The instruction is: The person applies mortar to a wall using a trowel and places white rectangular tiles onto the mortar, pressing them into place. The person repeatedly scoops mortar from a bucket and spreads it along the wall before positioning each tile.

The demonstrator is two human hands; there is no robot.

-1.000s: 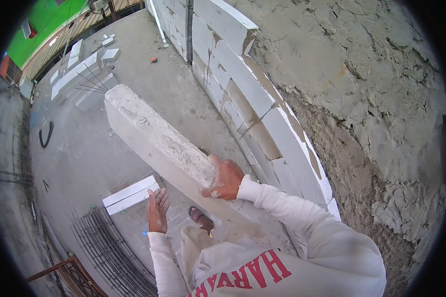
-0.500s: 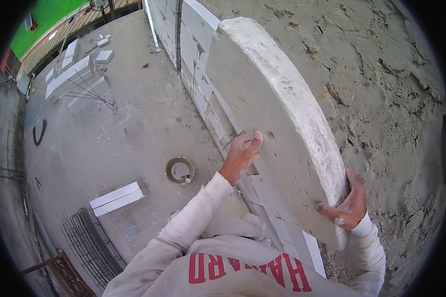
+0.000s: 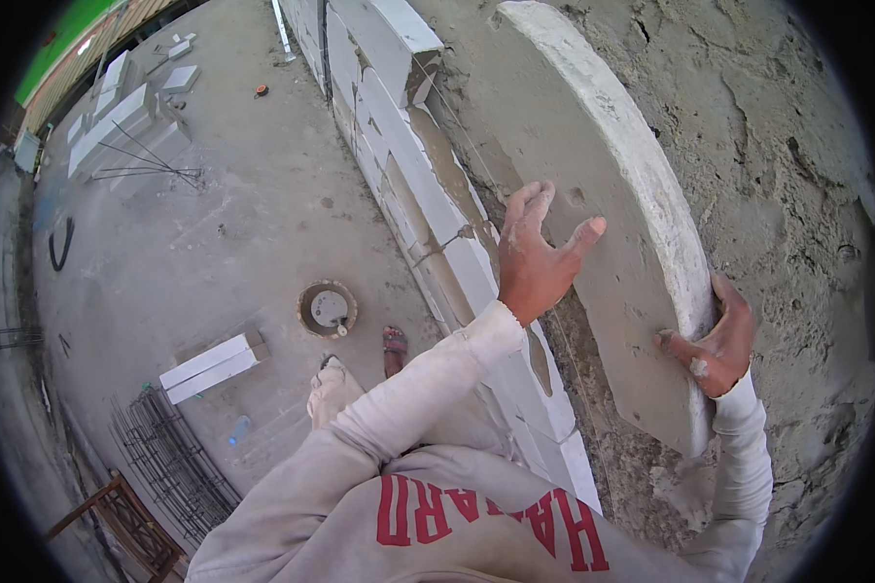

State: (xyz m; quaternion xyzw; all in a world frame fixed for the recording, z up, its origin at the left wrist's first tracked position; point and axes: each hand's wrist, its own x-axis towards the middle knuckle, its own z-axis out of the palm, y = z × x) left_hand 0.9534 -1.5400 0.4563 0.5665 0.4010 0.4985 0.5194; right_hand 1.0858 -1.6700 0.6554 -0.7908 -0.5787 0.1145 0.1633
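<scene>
A large, thick slab point(image 3: 603, 223) with a flat grey face and a rough white edge leans over the far side of a low wall point(image 3: 481, 282) of white blocks. My right hand point(image 3: 719, 340) grips its lower right end, thumb on the grey face and fingers round the white edge. Against the slab's left side is my left hand point(image 3: 535, 267), its fingers stretched and spread apart; whether it presses on the face is hard to tell. Wet grey mortar coats parts of the wall top beside my left wrist, and a thin string runs along it.
Left of the wall, a round bucket point(image 3: 327, 309) stands on the concrete floor near my foot. Two white blocks point(image 3: 214, 367) lie beside bundled steel bars point(image 3: 170, 466). More white blocks point(image 3: 117, 136) are stacked farther off. Rough grey earth or mortar point(image 3: 797, 243) stretches beyond the slab.
The slab has moved right, away from the wall, baring mortar along its top. Both hands went right with it, and my left hand's fingers have spread wider.
</scene>
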